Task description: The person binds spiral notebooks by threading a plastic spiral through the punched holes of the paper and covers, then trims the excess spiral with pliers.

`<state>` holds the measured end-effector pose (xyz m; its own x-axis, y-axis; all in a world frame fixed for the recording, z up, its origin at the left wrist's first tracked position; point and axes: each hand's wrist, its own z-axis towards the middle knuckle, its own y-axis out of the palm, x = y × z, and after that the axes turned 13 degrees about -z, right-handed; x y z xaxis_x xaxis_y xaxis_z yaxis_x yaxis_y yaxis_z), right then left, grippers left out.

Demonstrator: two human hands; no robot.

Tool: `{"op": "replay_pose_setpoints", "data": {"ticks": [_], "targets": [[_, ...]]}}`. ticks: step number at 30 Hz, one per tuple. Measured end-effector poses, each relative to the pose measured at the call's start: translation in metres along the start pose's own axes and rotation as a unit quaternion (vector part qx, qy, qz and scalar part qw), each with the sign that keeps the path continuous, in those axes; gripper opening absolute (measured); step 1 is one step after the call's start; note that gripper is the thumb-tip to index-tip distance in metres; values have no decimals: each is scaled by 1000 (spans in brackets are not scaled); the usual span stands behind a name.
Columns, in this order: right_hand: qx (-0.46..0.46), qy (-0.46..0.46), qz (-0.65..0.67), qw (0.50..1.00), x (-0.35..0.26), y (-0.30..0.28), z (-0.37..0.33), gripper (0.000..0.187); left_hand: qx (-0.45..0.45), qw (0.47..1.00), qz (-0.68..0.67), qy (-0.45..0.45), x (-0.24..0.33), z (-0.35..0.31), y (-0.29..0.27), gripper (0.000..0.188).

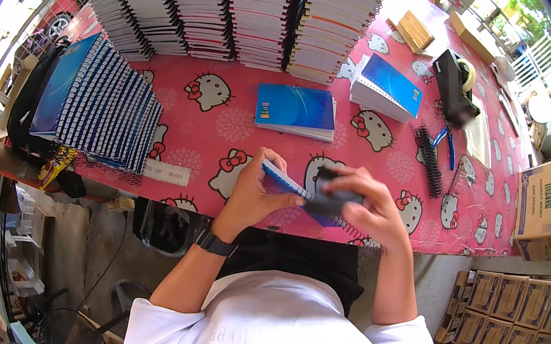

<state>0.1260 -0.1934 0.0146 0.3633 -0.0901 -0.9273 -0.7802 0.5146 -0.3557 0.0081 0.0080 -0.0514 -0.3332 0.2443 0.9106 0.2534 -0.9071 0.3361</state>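
My left hand (253, 197) is closed on a small blue-covered notebook (276, 174), held tilted over the table's near edge with its thumb along the pages. On the other side of the notebook, my right hand (378, 210) has its fingers curled over a dark, blocky object (334, 195), smeared by motion; its kind is unclear. Below that object a loose dark spiral coil (352, 231) trails out toward the right. Just beyond my hands lies a low pile of blue-covered notebooks (296, 107). A thicker pile (390, 86) rests farther right.
Tall stacks of spiral-bound pads (261, 17) fill the far side. Bound blue notebooks (106, 108) are stacked at left. Black coils (426, 160), blue-handled pliers (448, 142) and a tape dispenser (450, 87) lie right on the pink tablecloth (212, 122). Cardboard boxes (508, 307) stand below right.
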Motion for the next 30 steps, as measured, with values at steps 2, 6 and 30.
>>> {"op": "replay_pose_setpoints", "data": {"ticks": [2,6,30], "targets": [[98,62,-218,969,1,2,12,51,-15,999,36,16,-2,-1,-2,56],[-38,-53,-39,997,-12,4,11,47,3,1000,6,17,-6,0,-2,55],[183,-79,-331,923,-49,14,0,39,-77,965,235,85,55,3,36,32]]}}
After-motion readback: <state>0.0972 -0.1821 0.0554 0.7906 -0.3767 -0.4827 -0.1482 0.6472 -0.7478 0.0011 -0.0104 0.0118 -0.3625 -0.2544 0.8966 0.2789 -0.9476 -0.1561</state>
